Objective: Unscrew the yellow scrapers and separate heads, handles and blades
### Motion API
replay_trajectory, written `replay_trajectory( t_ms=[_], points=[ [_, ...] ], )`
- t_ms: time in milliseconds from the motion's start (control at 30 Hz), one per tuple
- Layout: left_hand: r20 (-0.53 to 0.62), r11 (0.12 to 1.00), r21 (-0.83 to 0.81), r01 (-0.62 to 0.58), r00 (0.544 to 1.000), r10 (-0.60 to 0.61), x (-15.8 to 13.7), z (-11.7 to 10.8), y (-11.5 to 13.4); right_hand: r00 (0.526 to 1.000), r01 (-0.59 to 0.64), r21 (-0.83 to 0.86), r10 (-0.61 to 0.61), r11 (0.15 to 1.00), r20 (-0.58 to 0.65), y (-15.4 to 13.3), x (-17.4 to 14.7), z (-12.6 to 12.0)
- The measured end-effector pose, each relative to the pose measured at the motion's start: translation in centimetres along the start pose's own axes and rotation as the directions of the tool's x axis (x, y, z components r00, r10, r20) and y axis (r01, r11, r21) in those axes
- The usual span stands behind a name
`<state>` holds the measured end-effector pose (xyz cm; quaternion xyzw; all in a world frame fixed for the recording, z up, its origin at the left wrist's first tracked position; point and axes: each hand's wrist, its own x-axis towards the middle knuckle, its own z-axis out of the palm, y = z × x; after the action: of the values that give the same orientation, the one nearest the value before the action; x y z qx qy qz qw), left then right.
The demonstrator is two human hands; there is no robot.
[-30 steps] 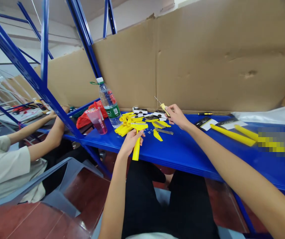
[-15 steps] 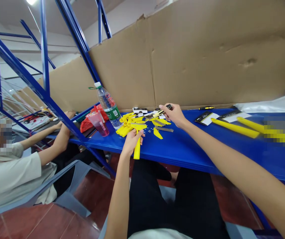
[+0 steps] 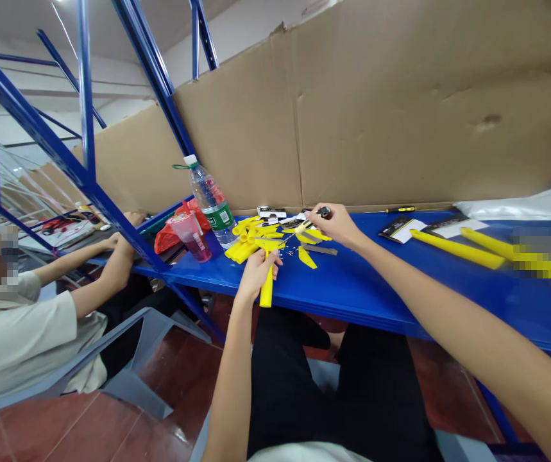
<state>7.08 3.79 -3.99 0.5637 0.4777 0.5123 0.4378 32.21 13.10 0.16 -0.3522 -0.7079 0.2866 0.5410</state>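
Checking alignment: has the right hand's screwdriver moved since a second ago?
Yes: the screwdriver swung tip-down from the cardboard seam toward the left hand.

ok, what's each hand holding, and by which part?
Left hand: a yellow T-shaped piece, gripped at the upper handle, just below its head. Right hand: a screwdriver, held by its handle.

Blue table (image 3: 347,285) backed by tall brown cardboard sheeting (image 3: 400,122), blue metal rack frame (image 3: 86,96) rising at left, pale wall (image 3: 239,35) and ceiling (image 3: 121,22) beyond, shiny reddish-brown tiled floor (image 3: 68,430), grey plastic chair (image 3: 135,394) lower left.
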Motion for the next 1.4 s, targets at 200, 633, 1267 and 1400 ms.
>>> replay_trajectory(
  t_ms=[200,633,1267,1400],
  points=[
    [0.007,1.000,0.017,0.020,1.000,-0.020,0.2,-0.1,-0.6,0.983,0.180,-0.171,-0.181,0.969,0.010,-1.9,-0.2,-0.5],
    [0.038,0.998,0.045,0.044,0.998,-0.045,0.2,-0.3,-0.8,0.988,0.036,-0.160,-0.011,0.986,0.153,-1.9,-0.6,-0.7],
    [0.100,0.997,0.076,0.031,0.994,-0.039,0.1,-0.3,-0.5,0.987,0.160,-0.115,-0.156,0.980,0.044,-1.8,-0.4,-0.4],
    [0.082,0.997,0.076,0.030,0.996,-0.036,0.0,-0.3,-0.4,0.994,0.107,-0.133,-0.108,0.985,0.000,-1.4,-0.4,-0.2]
  ],
)
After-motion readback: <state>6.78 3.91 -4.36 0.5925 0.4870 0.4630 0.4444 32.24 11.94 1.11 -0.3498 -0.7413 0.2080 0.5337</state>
